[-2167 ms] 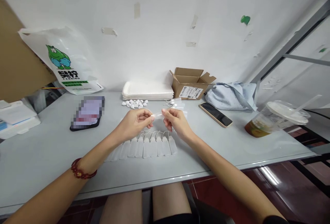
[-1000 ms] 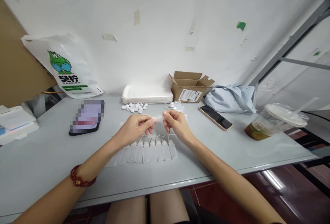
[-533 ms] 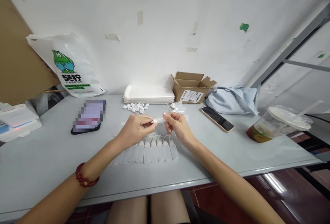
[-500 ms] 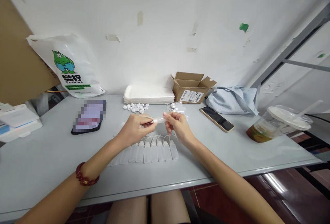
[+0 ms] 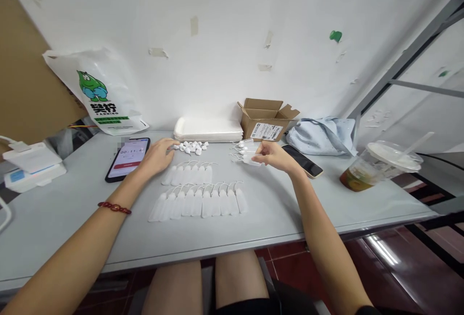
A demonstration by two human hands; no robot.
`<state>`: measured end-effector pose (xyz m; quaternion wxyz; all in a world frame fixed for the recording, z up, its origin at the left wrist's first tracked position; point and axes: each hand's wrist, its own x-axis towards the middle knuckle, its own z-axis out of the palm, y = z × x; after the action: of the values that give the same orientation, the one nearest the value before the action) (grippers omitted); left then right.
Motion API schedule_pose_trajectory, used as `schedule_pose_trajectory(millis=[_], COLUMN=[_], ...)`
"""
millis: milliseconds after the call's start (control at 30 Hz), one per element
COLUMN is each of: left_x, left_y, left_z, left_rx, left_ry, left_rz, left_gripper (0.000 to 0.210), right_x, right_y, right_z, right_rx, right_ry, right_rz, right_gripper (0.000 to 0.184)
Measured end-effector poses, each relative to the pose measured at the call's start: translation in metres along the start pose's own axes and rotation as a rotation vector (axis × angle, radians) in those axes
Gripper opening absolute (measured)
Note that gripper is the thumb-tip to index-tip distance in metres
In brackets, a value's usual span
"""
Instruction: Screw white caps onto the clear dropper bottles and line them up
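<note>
My left hand [image 5: 157, 155] reaches over the left phone's edge, fingers stretched out. Its fingertips are at the left side of a pile of small white caps [image 5: 195, 149]; whether they touch one is hard to tell. My right hand [image 5: 273, 155] pinches a small clear plastic bottle [image 5: 256, 159], lying nearly flat, beside a small group of similar white-capped bottles [image 5: 246, 144] with thin strands. Between my arms, translucent bottles with thin curved strands at their necks lie in two rows, a shorter back row [image 5: 186, 175] and a longer front row [image 5: 197, 202].
A stack of white sheets [image 5: 210, 130] and an open cardboard box [image 5: 266, 121] stand against the wall. Phones lie left [image 5: 125, 160] and right [image 5: 306, 161]. A drink cup [image 5: 377, 165] tilts near a pale blue cloth [image 5: 321, 136]. A white bag [image 5: 105, 88] stands at the left.
My hands have moved apart from the bottle they both held. The left went left to the caps; the right moved right with a bottle to the capped group. The back row now shows.
</note>
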<state>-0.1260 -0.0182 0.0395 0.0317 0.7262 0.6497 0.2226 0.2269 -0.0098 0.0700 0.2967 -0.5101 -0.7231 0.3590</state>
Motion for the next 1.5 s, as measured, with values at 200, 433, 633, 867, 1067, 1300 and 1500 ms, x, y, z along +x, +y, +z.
schedule_pose_trajectory(millis=[200, 433, 633, 867, 1067, 1300, 1500], left_x=[0.003, 0.003, 0.002, 0.000, -0.001, -0.011, -0.021], left_y=[-0.005, -0.009, -0.004, -0.002, 0.006, 0.041, 0.060], left_z=[0.010, 0.011, 0.011, 0.007, 0.000, -0.009, 0.001], left_rx=[0.075, 0.090, 0.080, 0.078, -0.008, -0.332, -0.506], left_ry=[-0.030, -0.040, -0.023, -0.023, 0.058, 0.064, -0.001], left_rz=[0.025, -0.004, -0.014, -0.072, -0.161, -0.176, -0.118], left_gripper=[0.042, 0.041, 0.036, 0.031, 0.038, 0.038, 0.035], right_x=[0.004, 0.002, 0.004, 0.004, -0.001, -0.025, -0.033], right_y=[0.018, 0.005, 0.008, 0.013, 0.002, -0.033, -0.043], right_z=[-0.013, -0.005, 0.001, 0.005, 0.007, 0.018, 0.032], right_rx=[-0.232, -0.488, -0.509, -0.505, -0.466, -0.281, -0.277], right_ry=[-0.069, -0.074, -0.041, -0.075, -0.022, -0.392, -0.818], right_rz=[-0.008, 0.013, -0.012, -0.053, -0.122, -0.048, 0.246], right_gripper=[0.023, 0.020, 0.026, 0.032, 0.026, 0.034, 0.035])
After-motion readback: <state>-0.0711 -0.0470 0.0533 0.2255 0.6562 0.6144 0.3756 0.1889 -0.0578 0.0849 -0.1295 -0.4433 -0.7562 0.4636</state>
